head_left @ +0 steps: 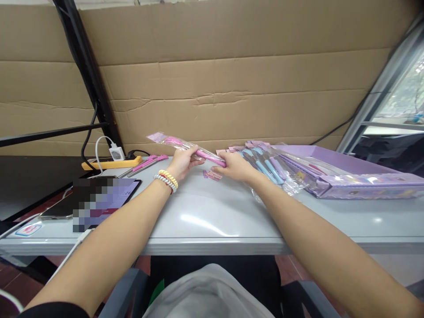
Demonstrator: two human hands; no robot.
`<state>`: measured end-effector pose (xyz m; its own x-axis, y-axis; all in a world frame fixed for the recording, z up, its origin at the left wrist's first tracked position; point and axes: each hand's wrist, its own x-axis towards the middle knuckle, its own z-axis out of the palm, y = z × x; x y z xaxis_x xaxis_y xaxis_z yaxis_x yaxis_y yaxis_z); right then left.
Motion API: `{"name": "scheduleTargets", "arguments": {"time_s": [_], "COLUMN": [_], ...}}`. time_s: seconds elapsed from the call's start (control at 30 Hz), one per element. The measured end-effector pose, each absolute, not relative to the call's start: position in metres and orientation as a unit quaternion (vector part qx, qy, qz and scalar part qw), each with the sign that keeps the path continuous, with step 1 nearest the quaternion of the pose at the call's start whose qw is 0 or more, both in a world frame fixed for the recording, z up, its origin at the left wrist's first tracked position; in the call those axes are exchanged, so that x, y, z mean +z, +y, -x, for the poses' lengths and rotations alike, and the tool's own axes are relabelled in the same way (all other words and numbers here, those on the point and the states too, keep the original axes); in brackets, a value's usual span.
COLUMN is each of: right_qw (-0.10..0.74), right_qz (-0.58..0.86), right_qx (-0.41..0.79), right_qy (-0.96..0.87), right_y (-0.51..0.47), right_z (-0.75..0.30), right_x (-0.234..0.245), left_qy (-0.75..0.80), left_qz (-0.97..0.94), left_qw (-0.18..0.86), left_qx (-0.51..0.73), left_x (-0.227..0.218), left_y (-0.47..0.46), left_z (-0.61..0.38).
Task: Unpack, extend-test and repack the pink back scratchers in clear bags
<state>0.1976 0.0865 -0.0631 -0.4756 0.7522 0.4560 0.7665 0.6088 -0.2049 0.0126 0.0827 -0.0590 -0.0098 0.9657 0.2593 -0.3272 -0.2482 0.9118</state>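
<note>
A long pink-handled stick with a pink head (207, 155) lies slantwise in a narrow clear plastic sleeve, held in the air over the table. My left hand (183, 162) is closed around its middle, fingers wrapped over the sleeve. At the lower right end, my right hand (234, 165) grips the pink handle. Just below, small pink printed cards (212, 175) rest on the tabletop. Beside my right hand lie several similar bagged sticks with blue and purple handles (265, 170). More pink sticks with metal shafts (147, 164) lie unbagged left of my left hand.
An open purple box (357, 191) stands at the right, holding clear packaging. To the left are a tablet (112, 203), a dark phone (61, 210) and a yellow power strip (99, 165) with a white charger (116, 152). Cardboard (212, 75) lines the back.
</note>
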Motion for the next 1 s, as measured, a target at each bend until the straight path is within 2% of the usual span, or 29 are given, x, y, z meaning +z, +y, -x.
{"name": "scheduleTargets", "arguments": {"time_s": [0.07, 0.17, 0.23, 0.47, 0.8, 1.0], "right_qw": [0.296, 0.409, 0.453, 0.354, 0.346, 0.341], "right_qz": [0.432, 0.414, 0.417, 0.443, 0.412, 0.457], "right_qx": [0.005, 0.010, 0.001, -0.007, 0.068, 0.036], "right_qy": [-0.852, -0.813, -0.788, -0.823, -0.840, -0.821], "right_y": [0.086, 0.085, 0.085, 0.089, 0.079, 0.086], "right_z": [-0.197, -0.196, -0.196, -0.200, -0.196, -0.202], "right_x": [-0.063, -0.060, -0.059, -0.059, -0.057, -0.055], "left_qy": [0.331, 0.331, 0.333, 0.311, 0.301, 0.304], "left_qz": [-0.471, -0.447, -0.431, -0.423, -0.458, -0.410], "left_qw": [0.506, 0.492, 0.487, 0.492, 0.508, 0.470], "left_qx": [0.642, 0.670, 0.683, 0.694, 0.665, 0.720], "left_x": [-0.059, -0.057, -0.056, -0.056, -0.056, -0.052], "left_y": [0.083, 0.085, 0.087, 0.089, 0.084, 0.093], "left_z": [-0.014, -0.010, -0.007, -0.003, -0.006, 0.001]}}
